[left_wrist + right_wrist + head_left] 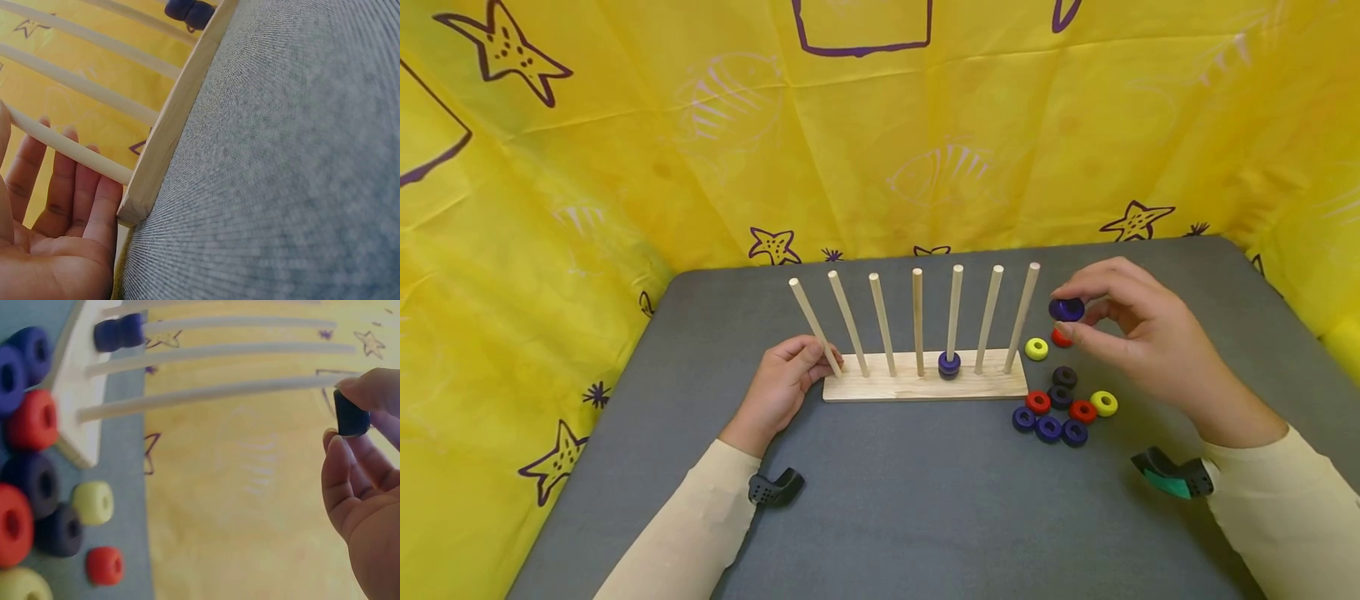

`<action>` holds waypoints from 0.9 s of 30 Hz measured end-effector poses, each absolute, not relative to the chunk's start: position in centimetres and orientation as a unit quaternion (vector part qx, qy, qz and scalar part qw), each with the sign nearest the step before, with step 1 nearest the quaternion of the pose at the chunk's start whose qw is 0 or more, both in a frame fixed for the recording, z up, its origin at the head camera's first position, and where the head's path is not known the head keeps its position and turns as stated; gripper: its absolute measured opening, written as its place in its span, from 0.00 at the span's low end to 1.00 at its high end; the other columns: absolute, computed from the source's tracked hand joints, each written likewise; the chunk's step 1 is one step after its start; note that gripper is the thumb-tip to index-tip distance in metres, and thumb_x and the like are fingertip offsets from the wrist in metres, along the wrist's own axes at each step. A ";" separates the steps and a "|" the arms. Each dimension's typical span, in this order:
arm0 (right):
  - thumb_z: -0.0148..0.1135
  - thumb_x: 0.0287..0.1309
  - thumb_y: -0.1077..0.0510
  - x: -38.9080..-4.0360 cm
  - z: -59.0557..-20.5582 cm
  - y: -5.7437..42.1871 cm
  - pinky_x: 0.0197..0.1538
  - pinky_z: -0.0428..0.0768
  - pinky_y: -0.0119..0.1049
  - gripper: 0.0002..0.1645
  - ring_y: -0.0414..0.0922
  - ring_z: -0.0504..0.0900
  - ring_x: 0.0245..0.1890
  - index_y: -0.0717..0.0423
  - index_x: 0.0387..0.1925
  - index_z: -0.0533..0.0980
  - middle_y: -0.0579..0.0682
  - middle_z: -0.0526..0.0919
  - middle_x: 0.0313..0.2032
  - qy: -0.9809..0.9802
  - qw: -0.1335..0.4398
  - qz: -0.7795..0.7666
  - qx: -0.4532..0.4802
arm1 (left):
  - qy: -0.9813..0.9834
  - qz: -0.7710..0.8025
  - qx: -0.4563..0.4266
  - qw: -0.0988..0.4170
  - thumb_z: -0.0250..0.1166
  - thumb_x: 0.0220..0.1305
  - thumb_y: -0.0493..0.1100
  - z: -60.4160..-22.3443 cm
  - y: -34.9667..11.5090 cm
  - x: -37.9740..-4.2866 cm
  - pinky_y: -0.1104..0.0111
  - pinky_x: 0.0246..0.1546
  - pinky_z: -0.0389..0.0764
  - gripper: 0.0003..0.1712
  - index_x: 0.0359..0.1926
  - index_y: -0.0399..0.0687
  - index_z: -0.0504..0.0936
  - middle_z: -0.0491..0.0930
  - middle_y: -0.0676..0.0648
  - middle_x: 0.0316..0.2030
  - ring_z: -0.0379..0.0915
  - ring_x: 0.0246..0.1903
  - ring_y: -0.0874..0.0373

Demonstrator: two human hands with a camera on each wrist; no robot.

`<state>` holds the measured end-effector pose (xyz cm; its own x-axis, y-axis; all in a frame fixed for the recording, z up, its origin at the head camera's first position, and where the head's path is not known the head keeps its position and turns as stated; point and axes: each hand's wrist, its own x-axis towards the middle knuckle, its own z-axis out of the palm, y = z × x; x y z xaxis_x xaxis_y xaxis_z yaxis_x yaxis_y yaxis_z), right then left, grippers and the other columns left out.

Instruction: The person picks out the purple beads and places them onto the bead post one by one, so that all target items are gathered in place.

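A wooden peg stand [925, 386] with several upright pegs sits on the table. Two dark blue rings [949, 366] are stacked low on its third peg from the right. My left hand [782, 385] holds the stand's left end, thumb and fingers around the foot of the leftmost peg [75, 150]; those fingers [62, 194] show behind the peg in the left wrist view. To the right of the stand, my right hand [1150, 333] pinches a blue ring [1067, 309] between thumb and fingertips, raised near the top of the rightmost peg [206, 397].
Loose rings lie right of the stand: several blue ones [1048, 429], black ones [1061, 397], red ones [1083, 412] and yellow ones [1104, 403]. The grey table [880, 492] is bordered behind and at the sides by a yellow patterned cloth [850, 150].
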<state>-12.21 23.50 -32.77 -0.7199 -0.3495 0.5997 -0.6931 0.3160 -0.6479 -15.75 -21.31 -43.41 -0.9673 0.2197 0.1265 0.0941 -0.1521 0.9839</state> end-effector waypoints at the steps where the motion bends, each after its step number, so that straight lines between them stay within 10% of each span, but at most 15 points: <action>1: 0.74 0.46 0.89 -12.3 -32.5 23.4 0.47 0.83 0.25 0.31 0.45 0.81 0.46 0.69 0.53 0.84 0.58 0.80 0.51 -0.789 0.177 0.486 0.332 | 0.651 0.748 0.121 0.043 0.61 0.84 0.42 -43.4 -21.3 -15.7 0.60 0.54 0.86 0.23 0.49 0.16 0.77 0.86 0.38 0.46 0.84 0.48 0.49; 4: 0.77 0.64 0.69 -12.4 -31.8 23.0 0.48 0.83 0.26 0.17 0.46 0.81 0.47 0.70 0.53 0.84 0.58 0.80 0.51 -0.779 0.182 0.493 0.342 | 0.652 0.747 0.124 0.045 0.61 0.84 0.43 -43.4 -21.3 -15.8 0.59 0.54 0.86 0.25 0.50 0.14 0.76 0.85 0.38 0.46 0.84 0.48 0.49; 8: 0.74 0.67 0.43 -12.6 -31.2 22.6 0.48 0.83 0.25 0.34 0.47 0.82 0.46 0.73 0.52 0.84 0.60 0.81 0.50 -0.762 0.199 0.499 0.361 | 0.652 0.746 0.125 0.045 0.60 0.85 0.42 -43.3 -21.3 -15.8 0.59 0.54 0.86 0.24 0.49 0.14 0.76 0.86 0.39 0.46 0.84 0.48 0.49; 27: 0.79 0.66 0.64 -13.4 -28.1 19.8 0.53 0.83 0.31 0.19 0.50 0.82 0.47 0.73 0.51 0.84 0.63 0.81 0.49 -0.722 0.212 0.530 0.392 | 0.652 0.747 0.122 0.044 0.60 0.85 0.42 -43.2 -21.3 -15.7 0.60 0.54 0.86 0.24 0.50 0.14 0.76 0.86 0.41 0.45 0.84 0.48 0.50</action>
